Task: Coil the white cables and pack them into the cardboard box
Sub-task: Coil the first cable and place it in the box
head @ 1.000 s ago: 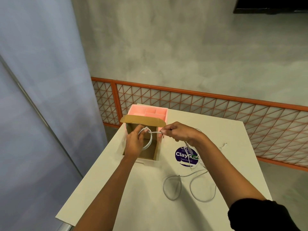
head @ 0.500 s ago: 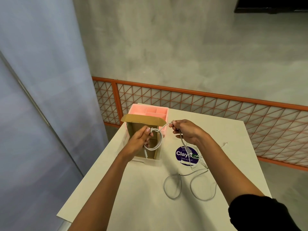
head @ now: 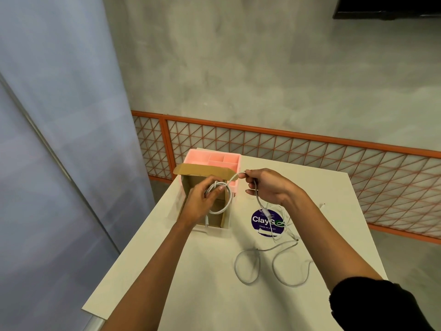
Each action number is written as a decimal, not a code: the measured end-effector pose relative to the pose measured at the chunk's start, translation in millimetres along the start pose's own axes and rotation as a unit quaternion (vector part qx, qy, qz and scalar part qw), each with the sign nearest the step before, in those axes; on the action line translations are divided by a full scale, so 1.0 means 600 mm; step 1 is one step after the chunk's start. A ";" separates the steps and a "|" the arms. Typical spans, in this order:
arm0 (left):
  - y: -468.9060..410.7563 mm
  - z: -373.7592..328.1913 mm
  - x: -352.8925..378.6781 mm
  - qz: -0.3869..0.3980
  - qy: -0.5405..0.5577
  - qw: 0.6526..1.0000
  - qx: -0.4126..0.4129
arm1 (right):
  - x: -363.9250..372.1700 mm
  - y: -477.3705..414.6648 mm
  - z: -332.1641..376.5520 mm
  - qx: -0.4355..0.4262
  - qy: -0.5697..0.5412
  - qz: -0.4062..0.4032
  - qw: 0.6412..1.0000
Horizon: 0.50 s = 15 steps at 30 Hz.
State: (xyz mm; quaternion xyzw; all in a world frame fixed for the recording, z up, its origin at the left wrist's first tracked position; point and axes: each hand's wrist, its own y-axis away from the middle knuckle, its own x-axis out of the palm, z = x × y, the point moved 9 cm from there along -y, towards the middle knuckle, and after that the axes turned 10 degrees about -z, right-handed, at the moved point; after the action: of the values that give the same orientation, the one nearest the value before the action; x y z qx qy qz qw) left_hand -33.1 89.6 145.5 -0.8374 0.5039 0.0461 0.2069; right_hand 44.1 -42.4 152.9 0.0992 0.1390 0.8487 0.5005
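Right hand (head: 269,187) drew cable (head: 230,199) rightward above table (head: 202,271) (grey wall (head: 238,80))

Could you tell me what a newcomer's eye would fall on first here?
The left hand holds a coiled white cable over the open cardboard box, the right hand pinching its free run alongside. Behind the box sits a bright pink organiser; a loose cable loops on the table nearer the person.

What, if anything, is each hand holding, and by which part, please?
The left hand grips the white cable by its coiled loops, over the cardboard box; the right hand pinches the same cable's uncoiled stretch just past the coil.
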 end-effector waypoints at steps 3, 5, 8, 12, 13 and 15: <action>-0.001 -0.002 -0.011 -0.026 -0.004 1.000 0.013 | -0.001 0.000 -0.006 -0.011 -0.018 0.028 0.999; 0.001 -0.004 -0.014 -0.039 -0.010 0.999 0.015 | -0.003 -0.001 -0.008 -0.023 -0.027 0.043 0.998; 0.001 -0.004 -0.018 -0.053 -0.016 0.998 0.017 | -0.009 -0.002 -0.013 -0.054 0.010 0.054 0.997; -0.004 -0.006 -0.022 -0.069 -0.014 0.997 0.012 | -0.021 0.003 -0.003 -0.168 0.173 0.015 0.970; -0.005 -0.007 -0.022 -0.070 -0.011 0.997 0.010 | -0.019 0.005 0.000 -0.193 0.203 0.014 0.960; -0.007 -0.010 -0.021 -0.069 -0.005 0.998 0.009 | -0.013 0.008 -0.001 -0.211 0.225 0.036 0.950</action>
State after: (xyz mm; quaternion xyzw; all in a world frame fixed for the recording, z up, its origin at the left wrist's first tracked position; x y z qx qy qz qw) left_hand -36.2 99.2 155.7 -0.8679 0.4446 0.0315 0.2194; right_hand 43.9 -51.2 153.9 -0.1976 0.0622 0.8763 0.4350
